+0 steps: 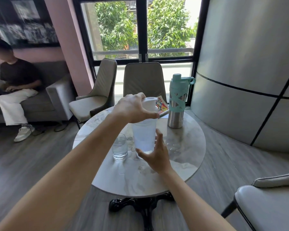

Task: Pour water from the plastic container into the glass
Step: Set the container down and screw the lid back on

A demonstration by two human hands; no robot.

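Right hand [154,155] spread, fingers not closed, cupping base of translucent plastic container [144,133] upright on marble round table [187,157]. Clear glass [120,147] just left of it. Left hand [133,108] above, fingers clamped on white lid [150,101]. Steady the base, twist lid off before tilting. Steel bottle [177,104] farther right.

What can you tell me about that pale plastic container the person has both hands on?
The plastic container is a tall, translucent, frosted-white tumbler that narrows towards its base, topped by a white lid. It stands upright on the round marble table, just right of the glass. The left hand grips the lid from above; the right hand cups the lower body, fingers spread. Its water level cannot be made out.
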